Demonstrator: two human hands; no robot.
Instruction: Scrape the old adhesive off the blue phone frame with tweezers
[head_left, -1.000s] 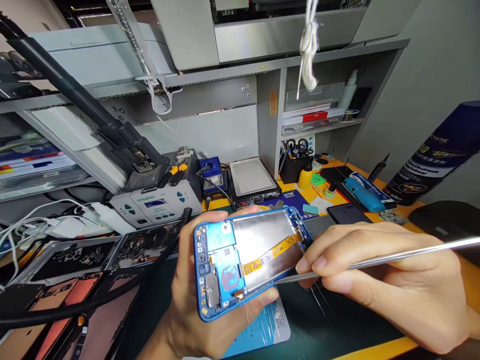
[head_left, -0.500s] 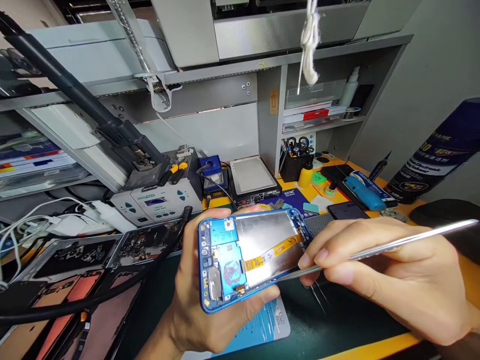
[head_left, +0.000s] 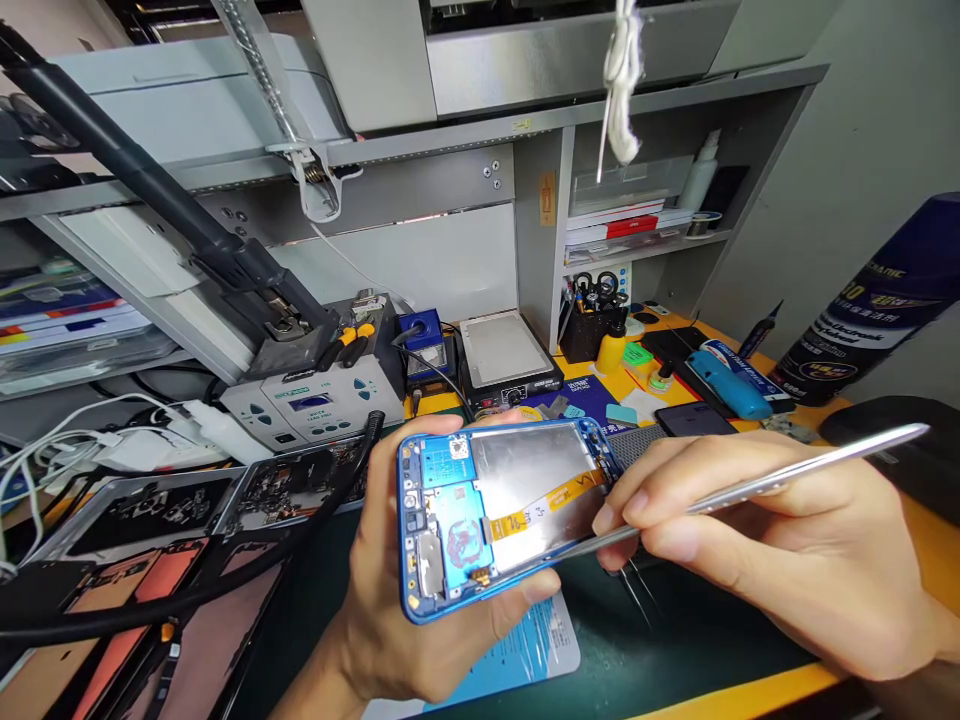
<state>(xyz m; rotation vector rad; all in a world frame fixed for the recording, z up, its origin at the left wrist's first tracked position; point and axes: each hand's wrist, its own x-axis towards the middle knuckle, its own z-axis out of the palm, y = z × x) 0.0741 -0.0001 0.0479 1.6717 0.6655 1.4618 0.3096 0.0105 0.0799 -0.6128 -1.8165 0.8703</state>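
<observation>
Blue-rimmed, uncovered rectangular phone (head_left: 510,475), likely light, stiff but fragile around its orange ribbon cable (head_left: 573,492), best held by its edges, sits above dark-green matting (head_left: 667,650), wrapped by the left hand (head_left: 409,640), while the right hand (head_left: 802,560) pinches a slim metal tool (head_left: 810,469).

Phone frame (head_left: 403,545) bright blue; board (head_left: 463,508) lighter blue, dull reddish round mark. Flex cable (head_left: 556,502) orange-yellow with dark scribbles — back plate (head_left: 517,465) silver. Thin tool (head_left: 795,474) silver. Mat (head_left: 720,615) dark green, desk edge (head_left: 750,697) yellow-orange. Spray can (head_left: 870,300) navy, white and gold print — small bottle (head_left: 610,350) yellow, hanging cord (head_left: 621,90) white, pliers (head_left: 355,343) yellow and black.
</observation>
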